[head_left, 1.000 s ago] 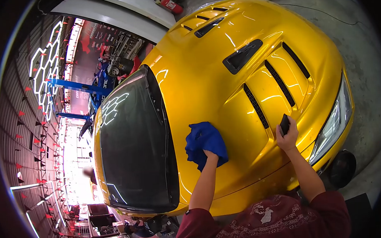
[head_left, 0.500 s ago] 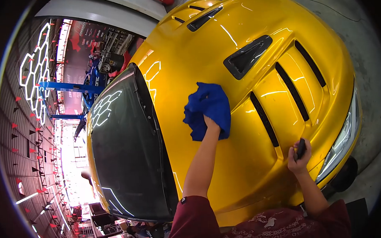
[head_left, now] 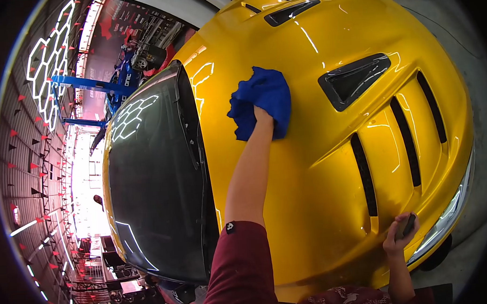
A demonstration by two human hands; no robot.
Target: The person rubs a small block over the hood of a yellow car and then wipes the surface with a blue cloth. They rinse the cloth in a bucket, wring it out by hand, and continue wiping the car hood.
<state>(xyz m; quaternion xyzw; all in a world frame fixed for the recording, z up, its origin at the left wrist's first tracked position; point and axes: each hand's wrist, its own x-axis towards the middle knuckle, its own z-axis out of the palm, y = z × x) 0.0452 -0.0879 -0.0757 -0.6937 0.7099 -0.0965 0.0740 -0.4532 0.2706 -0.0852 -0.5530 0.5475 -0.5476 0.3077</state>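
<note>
Presently the yellow hood (head_left: pixel 319 165) is being wiped: a blue microfibre cloth (head_left: pixel 260 100) is pressed far-left under the left hand (head_left: pixel 262 116), finger state hidden; a small dark object (head_left: pixel 408 225) is gripped in the right hand (head_left: pixel 398 240). Further strokes call for even pressure.

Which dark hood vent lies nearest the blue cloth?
The wide triangular vent, right of the blue cloth; the long narrow slats sit farther away.

The car's yellow hood (head_left: pixel 319 165) is smooth, glossy painted metal that mirrors the ceiling lights. The blue cloth (head_left: pixel 263 100) on it looks soft, fluffy and matt. The dark windshield (head_left: pixel 153 182) is shiny glass. The vent slats (head_left: pixel 365 172) are matt black. The maroon sleeve (head_left: pixel 239 272) is plain fabric.
</note>
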